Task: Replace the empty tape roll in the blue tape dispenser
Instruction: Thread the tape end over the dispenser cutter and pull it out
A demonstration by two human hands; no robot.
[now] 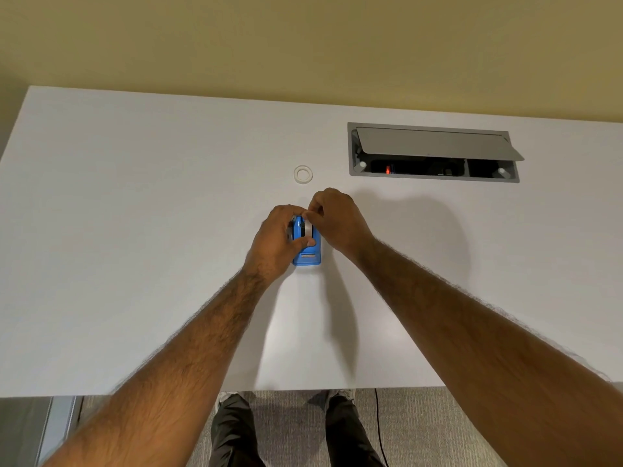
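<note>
The blue tape dispenser stands on the white table, its cutter end toward me. My left hand wraps around its left side, thumb across the top. My right hand pinches something whitish at the top of the dispenser, on the roll seated in it; whether it is the tape's end or the roll itself I cannot tell. A white tape ring lies flat on the table beyond the hands, apart from them.
An open cable box with a raised grey lid is set into the table at the back right. The table's near edge runs just above my legs and shoes. A yellow wall stands behind the table.
</note>
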